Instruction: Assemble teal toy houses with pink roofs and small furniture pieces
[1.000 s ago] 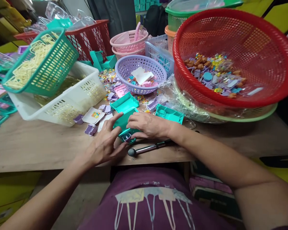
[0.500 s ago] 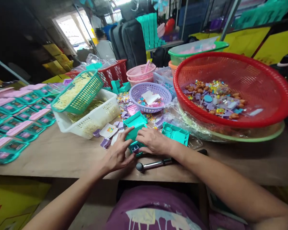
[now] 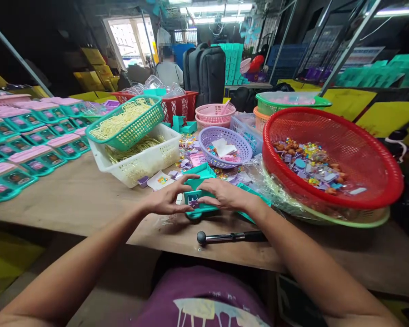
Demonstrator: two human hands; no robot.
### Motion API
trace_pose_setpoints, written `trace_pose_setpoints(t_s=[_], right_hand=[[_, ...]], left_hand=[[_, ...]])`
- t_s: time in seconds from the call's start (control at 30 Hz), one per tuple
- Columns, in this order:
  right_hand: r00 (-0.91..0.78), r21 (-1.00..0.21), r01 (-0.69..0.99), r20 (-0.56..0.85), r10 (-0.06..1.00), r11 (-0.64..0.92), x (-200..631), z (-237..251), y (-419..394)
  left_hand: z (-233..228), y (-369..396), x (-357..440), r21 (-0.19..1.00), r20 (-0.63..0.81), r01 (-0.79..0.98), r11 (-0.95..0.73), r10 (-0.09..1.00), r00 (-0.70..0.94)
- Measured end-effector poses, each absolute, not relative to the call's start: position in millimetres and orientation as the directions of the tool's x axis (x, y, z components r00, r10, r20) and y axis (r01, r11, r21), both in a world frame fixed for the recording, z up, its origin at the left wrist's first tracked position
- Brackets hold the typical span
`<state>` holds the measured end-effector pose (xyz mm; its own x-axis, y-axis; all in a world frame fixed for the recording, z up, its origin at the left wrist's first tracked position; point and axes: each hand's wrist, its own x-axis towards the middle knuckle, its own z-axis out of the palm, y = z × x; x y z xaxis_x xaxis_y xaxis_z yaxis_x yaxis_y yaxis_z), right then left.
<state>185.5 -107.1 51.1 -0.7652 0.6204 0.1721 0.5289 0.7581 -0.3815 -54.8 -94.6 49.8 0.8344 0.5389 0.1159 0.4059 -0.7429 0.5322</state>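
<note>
A small teal plastic toy case (image 3: pixel 198 198) lies open on the wooden table (image 3: pixel 71 200), a purple piece inside it. My left hand (image 3: pixel 168 200) grips its left side and my right hand (image 3: pixel 223 194) holds its right side, fingers over the top. A second teal case part (image 3: pixel 250 190) lies just behind my right wrist. Small purple pieces and a printed card (image 3: pixel 160 180) lie to the left of the case.
A black-tipped metal tool (image 3: pixel 230 236) lies at the table's front edge. A big red basket (image 3: pixel 330 159) of small toy parts stands right; a purple basket (image 3: pixel 226 147), a white basket (image 3: pixel 138 159) and a teal basket (image 3: pixel 129 119) stand behind. Finished teal cases (image 3: pixel 23 136) fill the left. A person sits far back.
The camera has tilted up, showing more of the room and the left rows of cases. Both hands stay on the teal case, which now sits slightly lifted between them.
</note>
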Motion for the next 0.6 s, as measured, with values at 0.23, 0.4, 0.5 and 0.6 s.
trace_pose_setpoints(t_s=[0.23, 0.4, 0.5, 0.6], right_hand=[[-0.737, -0.347, 0.585, 0.151, 0.659, 0.733, 177.8, 55.8, -98.4], [-0.725, -0.275, 0.621, 0.154, 0.671, 0.734, 174.5, 53.7, -94.1], [-0.737, -0.157, 0.642, 0.142, 0.661, 0.750, 170.5, 48.0, -104.5], [-0.725, -0.019, 0.673, 0.180, 0.664, 0.740, 169.3, 35.7, -108.9]], left_hand=[[58.6, -77.0, -56.9, 0.592, 0.081, 0.368, -0.717, 0.507, 0.858], [57.2, -75.7, -60.3, 0.548, 0.096, 0.374, -0.749, 0.500, 0.861], [43.1, -85.2, -62.3, 0.431, 0.217, 0.363, -0.826, 0.485, 0.847], [17.4, -83.9, -60.2, 0.329, 0.381, 0.376, -0.866, 0.486, 0.787]])
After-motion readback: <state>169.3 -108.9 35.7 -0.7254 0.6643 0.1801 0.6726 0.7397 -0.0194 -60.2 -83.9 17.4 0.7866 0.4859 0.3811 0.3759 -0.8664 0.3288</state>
